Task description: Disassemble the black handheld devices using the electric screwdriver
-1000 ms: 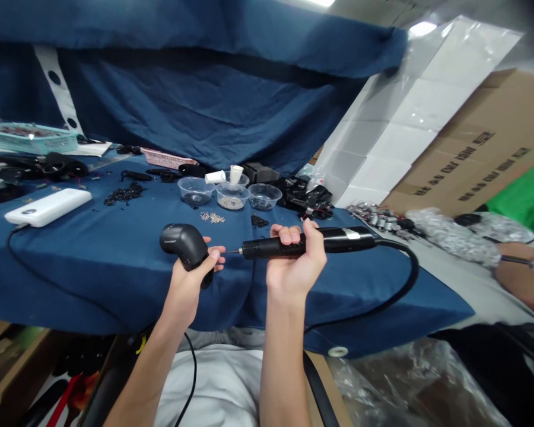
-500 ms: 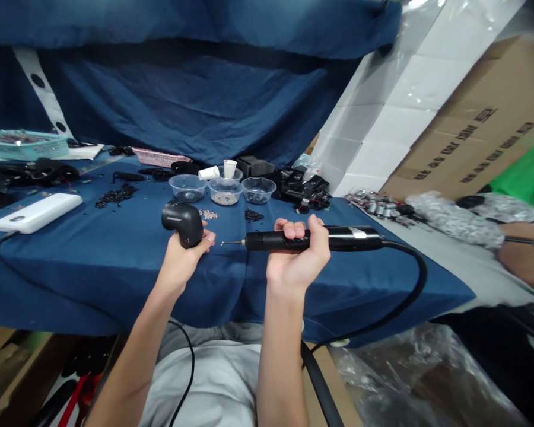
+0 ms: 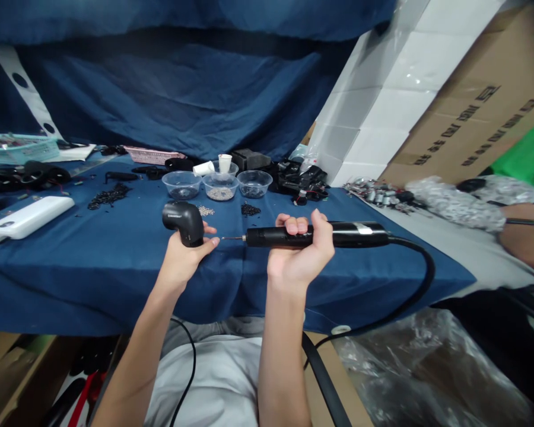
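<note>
My left hand (image 3: 181, 256) is closed around a black, bent plastic housing (image 3: 183, 220) with a rounded head and small pale lettering. The thumb points right, toward the bit. In my right hand (image 3: 300, 252) lies a black electric screwdriver (image 3: 356, 235), held level with its thin bit pointing left at the housing. A small gap separates the bit tip from my left thumb; whether a screw sits on the tip is too small to tell. Behind the hands are a small pile of silvery screws (image 3: 206, 210) and a pile of black screws (image 3: 250, 209).
Clear plastic bowls (image 3: 254, 184) with small parts stand behind the piles, beside white paper cups (image 3: 225, 163). A white power bank (image 3: 29, 217) with a cable lies left. Black parts (image 3: 300, 181) and metal motors (image 3: 374, 194) lie right. Another person's arm (image 3: 523, 234) is at far right.
My left thumb has stretched out to the right, and its fingers have shifted. The screwdriver stays nearly in place. The view has turned slightly, so the table's things appear a little further left and higher.
</note>
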Demonstrator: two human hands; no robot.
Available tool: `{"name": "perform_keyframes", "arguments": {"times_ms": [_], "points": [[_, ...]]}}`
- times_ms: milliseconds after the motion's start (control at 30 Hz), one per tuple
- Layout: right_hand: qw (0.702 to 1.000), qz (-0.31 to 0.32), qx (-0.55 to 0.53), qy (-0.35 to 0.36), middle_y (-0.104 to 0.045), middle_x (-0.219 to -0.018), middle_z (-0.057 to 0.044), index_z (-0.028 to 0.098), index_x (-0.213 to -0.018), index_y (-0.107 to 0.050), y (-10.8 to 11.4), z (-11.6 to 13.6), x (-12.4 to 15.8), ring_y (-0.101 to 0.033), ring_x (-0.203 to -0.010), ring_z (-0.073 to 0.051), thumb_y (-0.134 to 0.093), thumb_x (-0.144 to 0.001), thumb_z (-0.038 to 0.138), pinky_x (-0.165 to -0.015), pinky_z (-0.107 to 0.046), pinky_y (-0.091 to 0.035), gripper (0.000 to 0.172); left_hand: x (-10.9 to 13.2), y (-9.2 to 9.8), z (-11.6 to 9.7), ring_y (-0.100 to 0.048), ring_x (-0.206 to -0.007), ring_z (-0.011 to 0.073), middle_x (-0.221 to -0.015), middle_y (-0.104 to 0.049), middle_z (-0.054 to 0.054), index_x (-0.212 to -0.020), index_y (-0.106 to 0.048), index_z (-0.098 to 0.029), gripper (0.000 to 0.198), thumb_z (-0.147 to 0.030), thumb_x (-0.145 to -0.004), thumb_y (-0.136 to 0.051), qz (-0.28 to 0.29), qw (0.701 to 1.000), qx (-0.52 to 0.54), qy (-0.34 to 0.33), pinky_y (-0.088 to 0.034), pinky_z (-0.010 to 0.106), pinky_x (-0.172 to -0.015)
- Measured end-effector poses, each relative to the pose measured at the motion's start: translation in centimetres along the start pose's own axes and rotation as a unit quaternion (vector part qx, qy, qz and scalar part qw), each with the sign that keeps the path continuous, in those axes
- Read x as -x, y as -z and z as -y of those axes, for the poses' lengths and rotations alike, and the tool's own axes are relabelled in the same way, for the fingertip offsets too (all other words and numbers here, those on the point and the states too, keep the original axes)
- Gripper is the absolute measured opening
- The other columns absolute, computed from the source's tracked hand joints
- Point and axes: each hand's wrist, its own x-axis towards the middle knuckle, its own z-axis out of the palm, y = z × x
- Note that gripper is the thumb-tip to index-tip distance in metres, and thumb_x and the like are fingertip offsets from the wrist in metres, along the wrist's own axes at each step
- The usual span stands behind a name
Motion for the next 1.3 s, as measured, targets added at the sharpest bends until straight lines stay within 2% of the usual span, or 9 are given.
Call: {"name": "perform_keyframes", "arguments": {"times_ms": [100,233,400,633,833,1000,1300], "points": [[1.0,-0.009,-0.008,0.008,-0.043,-0.062,0.014,0.024,-0.087,-0.051,0.1,0.3,0.2,-0.046,-0.052,-0.004,-0.081,-0.083,0.022,-0.075,-0.023,-0.06,0.031,-0.1,0.2,-0.3,-0.064,-0.074,0.0152,-0.096,-0.08,0.004,-0.098,-0.076,-0.017,0.043,-0.026,-0.066,-0.103,-0.019,1.0,0.003,-0.018,-0.052,0.031,-0.075],[1.0,-0.007,-0.001,0.016,-0.04,-0.064,0.014,0.025,-0.086,-0.046,0.1,1.0,0.7,-0.046,-0.051,-0.004,-0.082,-0.084,0.024,-0.076,-0.023,-0.061,0.036,1.4,0.0,-0.8,-0.074,-0.084,0.0224,-0.094,-0.081,0.006,-0.105,-0.073,-0.017,0.049,-0.036,-0.071,-0.103,0.023,0.999,0.039,0.002,-0.056,0.032,-0.072],[1.0,0.003,0.0,0.019,-0.036,-0.065,0.015,0.025,-0.087,-0.045,0.2,1.5,1.1,-0.046,-0.049,-0.004,-0.082,-0.084,0.026,-0.074,-0.023,-0.061,0.037,2.9,-0.8,-0.9,-0.074,-0.079,0.0186,-0.092,-0.079,0.004,-0.105,-0.071,-0.018,0.051,-0.04,-0.072,-0.104,0.058,0.995,0.082,0.023,-0.06,0.03,-0.07],[1.0,-0.001,-0.024,0.009,-0.038,-0.062,0.015,0.025,-0.085,-0.045,0.0,1.6,1.2,-0.047,-0.048,-0.003,-0.084,-0.082,0.022,-0.072,-0.022,-0.061,0.039,2.8,-1.0,-1.0,-0.072,-0.072,0.0144,-0.087,-0.077,0.0,-0.105,-0.072,-0.018,0.052,-0.033,-0.07,-0.107,0.07,0.991,0.104,0.038,-0.061,0.027,-0.068],[1.0,0.001,-0.031,0.007,-0.04,-0.061,0.015,0.024,-0.083,-0.043,0.0,1.6,1.1,-0.047,-0.048,-0.003,-0.083,-0.084,0.022,-0.072,-0.022,-0.061,0.04,2.9,-1.1,-1.2,-0.073,-0.073,0.0157,-0.089,-0.079,0.004,-0.105,-0.073,-0.016,0.052,-0.032,-0.07,-0.107,0.086,0.988,0.118,0.054,-0.062,0.027,-0.066],[1.0,-0.004,-0.024,0.007,-0.037,-0.062,0.015,0.025,-0.083,-0.039,0.0,1.8,1.1,-0.046,-0.048,-0.003,-0.082,-0.084,0.024,-0.072,-0.022,-0.061,0.043,2.9,-1.1,-1.3,-0.071,-0.071,0.0146,-0.087,-0.077,0.001,-0.105,-0.073,-0.017,0.051,-0.032,-0.07,-0.107,0.096,0.984,0.136,0.068,-0.063,0.027,-0.065],[0.999,-0.004,-0.029,0.012,-0.038,-0.062,0.014,0.025,-0.082,-0.041,-0.1,2.0,1.3,-0.046,-0.048,-0.003,-0.079,-0.085,0.022,-0.071,-0.021,-0.06,0.039,2.8,-0.8,-1.4,-0.07,-0.071,0.0142,-0.084,-0.075,0.0,-0.105,-0.073,-0.018,0.048,-0.029,-0.072,-0.106,0.1,0.985,0.125,0.059,-0.062,0.027,-0.066]]}}
